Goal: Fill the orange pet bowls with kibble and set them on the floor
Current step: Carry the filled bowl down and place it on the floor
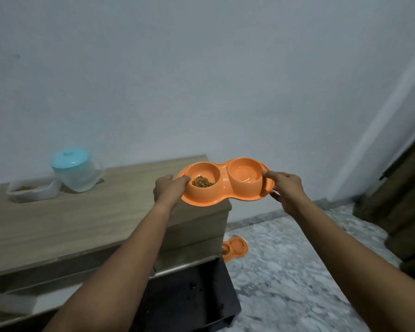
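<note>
An orange double pet bowl (223, 185) is held in the air past the right end of the wooden table, tilted slightly. Its left cup holds a small heap of brown kibble (203, 182); its right cup looks to hold clear liquid. My left hand (168, 189) grips the left rim, and my right hand (286, 188) grips the right rim. A second orange double bowl (235, 248) lies on the marble floor below, partly hidden behind the table's corner.
On the wooden table (82, 224) stand a clear tub with kibble (32, 191) and a clear container with a blue lid (73, 171). A dark box (189, 298) sits under the table's near end. Dark wooden furniture (403, 202) stands at right.
</note>
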Available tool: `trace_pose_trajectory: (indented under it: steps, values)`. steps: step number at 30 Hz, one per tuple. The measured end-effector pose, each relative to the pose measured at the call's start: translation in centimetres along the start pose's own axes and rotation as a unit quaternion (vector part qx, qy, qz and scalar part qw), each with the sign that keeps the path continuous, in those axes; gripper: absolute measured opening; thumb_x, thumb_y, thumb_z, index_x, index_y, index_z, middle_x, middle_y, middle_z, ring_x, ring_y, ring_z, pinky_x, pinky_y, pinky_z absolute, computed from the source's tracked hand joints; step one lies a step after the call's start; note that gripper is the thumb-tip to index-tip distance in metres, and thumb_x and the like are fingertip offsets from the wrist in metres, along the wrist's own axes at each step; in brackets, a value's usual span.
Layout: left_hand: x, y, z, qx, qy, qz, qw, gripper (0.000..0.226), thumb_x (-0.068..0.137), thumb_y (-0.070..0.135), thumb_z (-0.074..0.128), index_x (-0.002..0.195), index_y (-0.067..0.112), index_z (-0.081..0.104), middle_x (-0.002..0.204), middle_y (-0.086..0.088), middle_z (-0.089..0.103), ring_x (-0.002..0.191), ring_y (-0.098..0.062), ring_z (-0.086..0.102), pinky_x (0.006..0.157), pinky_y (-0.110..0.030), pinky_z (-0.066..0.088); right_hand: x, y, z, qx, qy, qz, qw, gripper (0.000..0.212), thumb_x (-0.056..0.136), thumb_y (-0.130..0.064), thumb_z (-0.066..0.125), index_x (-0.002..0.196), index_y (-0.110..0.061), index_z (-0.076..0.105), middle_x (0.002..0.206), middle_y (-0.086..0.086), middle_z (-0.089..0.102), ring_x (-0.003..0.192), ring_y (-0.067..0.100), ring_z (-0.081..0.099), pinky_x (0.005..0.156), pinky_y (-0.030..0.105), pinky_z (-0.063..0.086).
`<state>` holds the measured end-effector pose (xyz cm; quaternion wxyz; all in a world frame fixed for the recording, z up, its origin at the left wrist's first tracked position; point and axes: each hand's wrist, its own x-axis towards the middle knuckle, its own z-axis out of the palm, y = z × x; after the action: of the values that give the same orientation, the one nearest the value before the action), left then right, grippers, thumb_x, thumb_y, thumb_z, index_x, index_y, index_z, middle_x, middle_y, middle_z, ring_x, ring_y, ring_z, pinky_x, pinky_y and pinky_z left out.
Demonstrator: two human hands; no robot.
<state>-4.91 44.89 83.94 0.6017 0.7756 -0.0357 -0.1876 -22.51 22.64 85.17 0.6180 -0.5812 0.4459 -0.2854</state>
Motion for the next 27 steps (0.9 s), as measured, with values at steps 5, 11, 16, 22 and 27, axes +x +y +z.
trace_pose_trajectory:
  steps: [5,11,16,22,27]
  values:
    - [1.4,1.5,9.3,0.024,-0.045,0.004,0.999,0.082,0.059,0.049,0.067,0.124,0.0,0.059,0.129,-0.016,0.062,0.119,-0.034,0.06,0.097,-0.043,0.049,6.1,0.0,-6.5,0.01,0.034,0.011,0.999,0.014,0.085,-0.019,0.079,0.088,-0.008,0.071,0.099,0.013,0.071,0.09,0.024,0.064,0.074,0.036,0.055]
    - [5.0,2.3,19.6,0.021,-0.096,0.018,0.995,0.076,0.073,0.042,0.07,0.138,0.007,0.054,0.144,-0.008,0.055,0.131,-0.028,0.053,0.104,-0.038,0.043,13.7,1.2,-11.7,0.021,0.076,0.031,0.996,0.014,0.084,-0.017,0.077,0.093,-0.007,0.073,0.089,0.01,0.071,0.084,0.022,0.066,0.071,0.033,0.054]
    - [7.6,1.5,28.6,0.023,-0.099,0.008,0.995,0.072,0.085,0.033,0.071,0.149,0.016,0.042,0.145,-0.008,0.052,0.13,-0.026,0.052,0.101,-0.033,0.041,20.8,2.4,-15.7,0.017,0.112,0.057,0.992,0.022,0.08,-0.015,0.078,0.099,-0.004,0.075,0.089,0.011,0.071,0.086,0.023,0.068,0.07,0.034,0.055]
    - [10.6,-1.1,37.4,0.065,-0.054,-0.04,0.996,0.072,0.084,0.034,0.074,0.147,0.02,0.044,0.136,-0.008,0.06,0.125,-0.028,0.056,0.104,-0.037,0.042,29.7,6.5,-18.7,-0.001,0.09,0.091,0.992,0.024,0.084,-0.009,0.073,0.107,-0.002,0.072,0.089,0.009,0.069,0.088,0.02,0.066,0.07,0.031,0.055]
    - [13.8,-5.3,44.7,0.071,-0.013,-0.055,0.996,0.068,0.081,0.029,0.076,0.143,0.018,0.049,0.127,-0.007,0.063,0.118,-0.026,0.059,0.103,-0.039,0.045,37.7,11.5,-20.6,-0.013,0.054,0.117,0.992,0.014,0.088,-0.006,0.072,0.097,-0.016,0.072,0.1,0.005,0.071,0.089,0.015,0.067,0.073,0.029,0.058]
